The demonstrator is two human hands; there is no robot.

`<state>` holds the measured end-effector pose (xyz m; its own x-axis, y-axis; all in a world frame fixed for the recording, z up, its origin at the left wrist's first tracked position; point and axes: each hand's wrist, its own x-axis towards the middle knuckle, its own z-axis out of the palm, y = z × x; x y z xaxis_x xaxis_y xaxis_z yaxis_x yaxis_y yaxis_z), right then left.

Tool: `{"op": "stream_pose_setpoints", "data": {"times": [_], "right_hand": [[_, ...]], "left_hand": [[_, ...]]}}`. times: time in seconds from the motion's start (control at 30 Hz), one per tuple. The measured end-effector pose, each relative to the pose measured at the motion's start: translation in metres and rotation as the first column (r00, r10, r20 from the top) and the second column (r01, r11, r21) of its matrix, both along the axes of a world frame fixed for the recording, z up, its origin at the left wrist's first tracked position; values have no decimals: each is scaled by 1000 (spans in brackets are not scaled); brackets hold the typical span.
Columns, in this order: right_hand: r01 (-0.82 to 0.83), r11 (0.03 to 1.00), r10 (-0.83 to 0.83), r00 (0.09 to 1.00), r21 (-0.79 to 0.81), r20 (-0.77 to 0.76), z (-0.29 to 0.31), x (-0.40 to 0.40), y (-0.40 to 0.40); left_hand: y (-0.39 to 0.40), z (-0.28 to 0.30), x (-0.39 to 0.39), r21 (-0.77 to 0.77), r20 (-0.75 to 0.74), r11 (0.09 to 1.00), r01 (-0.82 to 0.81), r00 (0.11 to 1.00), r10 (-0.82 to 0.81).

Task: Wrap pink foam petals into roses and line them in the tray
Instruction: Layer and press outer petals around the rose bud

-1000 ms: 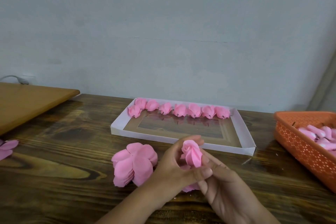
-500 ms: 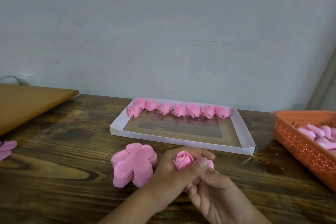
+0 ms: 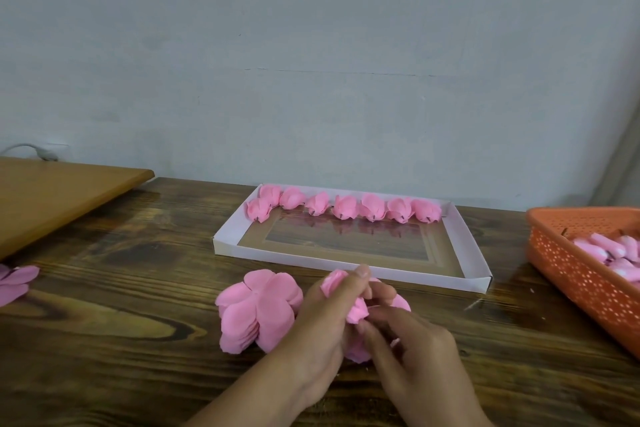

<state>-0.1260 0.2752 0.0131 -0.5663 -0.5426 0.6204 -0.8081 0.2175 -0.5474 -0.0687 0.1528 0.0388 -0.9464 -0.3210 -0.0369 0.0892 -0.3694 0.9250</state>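
A half-wrapped rose (image 3: 356, 308) is pinched low over the tabletop (image 3: 121, 322) between both hands, left hand (image 3: 322, 329) curled round its bud, right hand (image 3: 412, 347) pressing petals inward (presumably so the wrap cannot spring open); the petal stack (image 3: 256, 312) is kept beside them within reach; finished roses (image 3: 346, 206) are lined along the tray (image 3: 467, 246) far wall.

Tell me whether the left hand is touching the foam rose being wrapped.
Touching. The head view shows the left hand gripping the half-wrapped foam rose, its fingers curled over the pink petals, with no gap. The right hand pinches it too.
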Motion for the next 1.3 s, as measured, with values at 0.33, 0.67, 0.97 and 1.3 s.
{"op": "stream_pose_setpoints", "data": {"times": [0.33, 0.67, 0.97, 1.3], "right_hand": [[-277, 953, 287, 702, -122, 651, 18, 8, 1], [-243, 942, 322, 443, -233, 837, 21, 19, -8], [-111, 971, 68, 977, 211, 201, 8, 14, -3], [-251, 907, 410, 329, -339, 851, 19, 21, -11]], "left_hand": [[-4, 5, 4, 92, -21, 993, 73, 997, -71], [-8, 5, 2, 267, 54, 964, 1, 998, -16], [-4, -3, -3, 325, 104, 945, -33, 995, -1], [-6, 6, 1, 324, 89, 945, -40, 996, 12]]}}
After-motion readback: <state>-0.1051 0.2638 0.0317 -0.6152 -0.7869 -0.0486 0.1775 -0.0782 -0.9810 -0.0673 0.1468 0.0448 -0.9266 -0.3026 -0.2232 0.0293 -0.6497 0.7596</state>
